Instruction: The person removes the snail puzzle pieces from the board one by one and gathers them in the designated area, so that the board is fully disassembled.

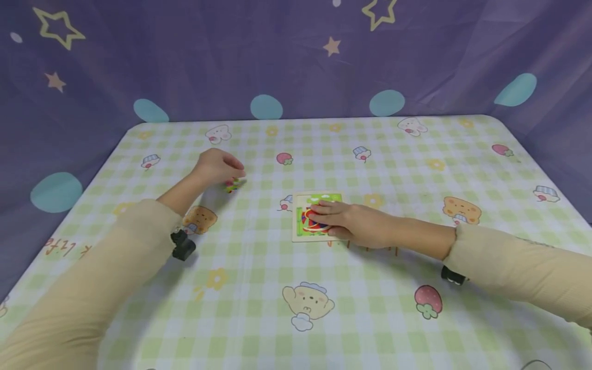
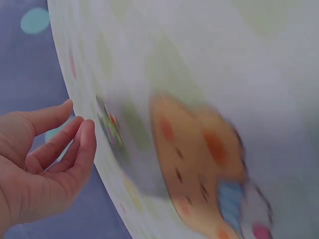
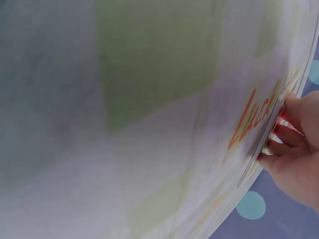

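Observation:
A small square wooden jigsaw puzzle (image 1: 302,238) with a pale frame lies near the middle of the table. Its picture is green with a red and blue figure, and bare wood shows at the upper left corner. My right hand (image 1: 365,223) rests on the puzzle's right side, fingers stretched over the picture and partly covering it. Farther left lies a small, brightly coloured puzzle piece (image 1: 232,185) on the cloth. My left hand (image 1: 216,167) hovers just above it; in the left wrist view the thumb and fingertips stand apart from the piece (image 2: 113,130), holding nothing.
A green and white checked tablecloth (image 1: 259,308) with printed cartoon figures covers the table. Behind it hangs a purple curtain (image 1: 296,56) with stars and blue spots. A black wrist device (image 1: 183,245) is under the left sleeve's cuff.

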The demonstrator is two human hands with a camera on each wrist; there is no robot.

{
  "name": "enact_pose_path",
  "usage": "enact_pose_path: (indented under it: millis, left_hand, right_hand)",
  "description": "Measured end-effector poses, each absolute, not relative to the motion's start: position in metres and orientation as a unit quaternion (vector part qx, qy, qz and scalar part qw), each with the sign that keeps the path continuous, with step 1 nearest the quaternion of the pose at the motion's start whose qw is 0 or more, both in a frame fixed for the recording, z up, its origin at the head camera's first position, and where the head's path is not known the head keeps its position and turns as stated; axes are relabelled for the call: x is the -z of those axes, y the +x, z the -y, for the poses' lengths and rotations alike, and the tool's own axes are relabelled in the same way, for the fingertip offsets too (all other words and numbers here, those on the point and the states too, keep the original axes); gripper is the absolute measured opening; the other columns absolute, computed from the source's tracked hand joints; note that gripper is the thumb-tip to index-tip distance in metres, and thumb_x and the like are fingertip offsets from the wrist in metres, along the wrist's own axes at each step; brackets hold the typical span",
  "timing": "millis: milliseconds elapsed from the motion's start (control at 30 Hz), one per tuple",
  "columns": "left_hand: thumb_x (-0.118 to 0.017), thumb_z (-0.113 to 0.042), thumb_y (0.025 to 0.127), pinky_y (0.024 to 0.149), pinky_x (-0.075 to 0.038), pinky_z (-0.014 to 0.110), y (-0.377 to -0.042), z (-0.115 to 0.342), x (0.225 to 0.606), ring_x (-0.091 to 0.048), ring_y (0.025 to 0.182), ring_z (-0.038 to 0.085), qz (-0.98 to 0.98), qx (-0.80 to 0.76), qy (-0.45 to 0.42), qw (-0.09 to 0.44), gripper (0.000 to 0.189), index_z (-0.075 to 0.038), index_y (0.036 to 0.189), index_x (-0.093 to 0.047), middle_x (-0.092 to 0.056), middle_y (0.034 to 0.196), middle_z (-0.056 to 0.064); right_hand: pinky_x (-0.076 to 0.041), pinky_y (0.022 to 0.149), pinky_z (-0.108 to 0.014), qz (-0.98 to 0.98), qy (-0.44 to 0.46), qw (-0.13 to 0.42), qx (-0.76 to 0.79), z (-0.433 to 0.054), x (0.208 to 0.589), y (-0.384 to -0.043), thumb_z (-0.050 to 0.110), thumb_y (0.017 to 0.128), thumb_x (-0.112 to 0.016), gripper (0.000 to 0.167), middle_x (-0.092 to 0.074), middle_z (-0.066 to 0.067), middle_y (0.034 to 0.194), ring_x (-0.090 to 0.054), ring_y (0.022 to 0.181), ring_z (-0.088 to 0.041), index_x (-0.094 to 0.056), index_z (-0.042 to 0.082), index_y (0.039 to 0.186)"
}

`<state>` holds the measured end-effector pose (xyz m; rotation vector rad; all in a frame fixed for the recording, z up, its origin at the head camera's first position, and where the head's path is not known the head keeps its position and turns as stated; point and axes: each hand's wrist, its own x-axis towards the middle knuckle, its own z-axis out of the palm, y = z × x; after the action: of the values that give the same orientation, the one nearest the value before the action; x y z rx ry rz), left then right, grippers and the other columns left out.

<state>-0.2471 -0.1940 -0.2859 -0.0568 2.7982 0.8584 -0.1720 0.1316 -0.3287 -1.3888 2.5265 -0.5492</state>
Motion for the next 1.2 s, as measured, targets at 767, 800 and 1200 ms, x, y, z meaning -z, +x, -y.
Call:
enact_pose_path:
  millis: [767,800,1200]
  left_hand:
    - [-0.071,-0.02,0.087,0.071,-0.052,0.021,-0.21,0.079,0.3,-0.066,0.091,0.016,-0.925,-0.304,0.133,0.186,0.018,-0.01,0.102,-0.074,-0.074,0.102,0.006]
    - [-0.071,-0.02,0.087,0.072,-0.052,0.021,-0.21,0.078,0.3,-0.066,0.091,0.017,-0.925,-0.303,0.132,0.186,0.018,-0.011,0.102,-0.073,-0.074,0.102,0.006]
    - [-0.071,-0.023,0.086,0.074,-0.05,0.022,-0.21,0.076,0.299,-0.064,0.091,0.015,-0.924,-0.312,0.104,0.195,0.02,-0.012,0.102,-0.073,-0.073,0.103,0.004]
  right_hand:
    - [-0.054,0.093,-0.039,-0.872,-0.474,0.013,0.121,-0.131,0.333,-0.164,0.015,0.095,-0.059,0.045,-0.045,-0.012,0.149,-0.047,0.136,-0.027,-0.051,0.009,0.139]
    - [-0.054,0.092,-0.04,-0.875,-0.47,0.015,0.119,-0.131,0.332,-0.163,0.016,0.096,-0.058,0.045,-0.045,-0.012,0.149,-0.047,0.135,-0.027,-0.051,0.009,0.139]
    - [-0.048,0.102,-0.039,-0.876,-0.468,0.021,0.114,-0.135,0.332,-0.156,0.013,0.095,-0.058,0.046,-0.047,-0.008,0.149,-0.043,0.139,-0.027,-0.049,0.007,0.14]
